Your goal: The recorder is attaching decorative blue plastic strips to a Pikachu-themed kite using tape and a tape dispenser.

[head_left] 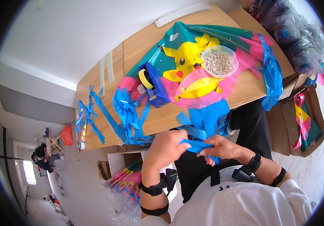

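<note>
Between my two hands stretches a blue ribbon strip (195, 146), just off the table's near edge. My left hand (166, 147) is closed on one end of it. My right hand (222, 147) pinches the other part between thumb and fingers. More blue strip (209, 116) hangs from the near edge of a kite (198, 94), which lies spread on the table, green and pink with a yellow cartoon animal. On the kite rest a clear bowl (219, 62) of small pale pieces and a blue tape dispenser (155, 84) with a yellowish roll.
Blue ribbon bundles lie at the table's left (126, 113) and right (271, 75). Thin pale rods (107, 69) rest on the wooden table (132, 49). A cardboard box (282, 116) stands at right, plastic-wrapped goods (297, 34) behind it. Folded kites (126, 180) fill a box at lower left.
</note>
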The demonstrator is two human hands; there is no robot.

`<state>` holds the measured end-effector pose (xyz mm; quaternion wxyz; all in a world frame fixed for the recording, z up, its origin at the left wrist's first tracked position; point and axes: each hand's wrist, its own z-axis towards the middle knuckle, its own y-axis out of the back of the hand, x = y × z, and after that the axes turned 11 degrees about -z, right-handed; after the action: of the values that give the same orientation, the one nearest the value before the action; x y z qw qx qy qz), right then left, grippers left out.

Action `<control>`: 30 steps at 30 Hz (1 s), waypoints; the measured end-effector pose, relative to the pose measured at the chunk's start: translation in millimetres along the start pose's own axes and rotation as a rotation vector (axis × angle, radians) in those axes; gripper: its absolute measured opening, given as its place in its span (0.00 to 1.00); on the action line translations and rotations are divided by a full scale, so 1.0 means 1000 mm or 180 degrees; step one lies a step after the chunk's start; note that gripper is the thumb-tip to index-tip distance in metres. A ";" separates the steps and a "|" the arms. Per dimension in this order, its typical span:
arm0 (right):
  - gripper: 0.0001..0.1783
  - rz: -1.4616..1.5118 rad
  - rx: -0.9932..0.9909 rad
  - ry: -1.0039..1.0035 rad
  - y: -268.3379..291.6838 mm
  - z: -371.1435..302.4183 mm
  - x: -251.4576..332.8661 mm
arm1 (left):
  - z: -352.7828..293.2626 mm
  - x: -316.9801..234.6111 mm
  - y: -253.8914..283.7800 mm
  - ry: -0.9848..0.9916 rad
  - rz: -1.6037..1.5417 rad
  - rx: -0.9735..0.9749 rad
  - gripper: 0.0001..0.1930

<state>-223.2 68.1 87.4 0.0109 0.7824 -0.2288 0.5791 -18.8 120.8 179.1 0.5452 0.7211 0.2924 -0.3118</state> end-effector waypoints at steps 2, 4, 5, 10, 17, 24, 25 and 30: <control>0.11 0.0191 -0.0009 -0.0072 0.005 0.002 -0.009 | -0.003 0.017 -0.001 0.0560 -0.1048 -0.0247 0.05; 0.12 0.0188 0.0181 -0.0061 0.010 0.008 -0.017 | 0.001 0.031 -0.012 0.0325 -0.1459 -0.0568 0.06; 0.13 -0.0012 0.0459 0.0006 0.011 0.010 -0.022 | 0.003 0.034 -0.015 0.0205 -0.1666 -0.0737 0.06; 0.14 0.0308 0.0416 0.0389 0.002 0.018 -0.017 | 0.019 0.029 -0.019 -0.0050 -0.1321 0.0214 0.05; 0.10 0.0845 -0.0244 0.0346 0.002 0.030 -0.011 | 0.036 0.036 -0.038 -0.0025 -0.3440 -0.2288 0.11; 0.13 0.0890 -0.0393 0.0380 0.009 0.031 -0.015 | 0.019 0.044 -0.088 0.0137 -0.3692 -0.1941 0.07; 0.13 0.0899 -0.0402 0.0342 0.009 0.030 -0.014 | 0.021 0.043 -0.092 0.0169 -0.3705 -0.2041 0.07; 0.14 0.1342 -0.0898 0.0457 0.001 0.035 -0.015 | 0.027 0.039 -0.098 0.0253 -0.3624 -0.2324 0.08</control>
<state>-195.5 62.4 61.5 0.0152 0.6651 -0.4639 0.5850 -71.9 121.0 84.1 0.4934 0.2352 0.7331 -0.4048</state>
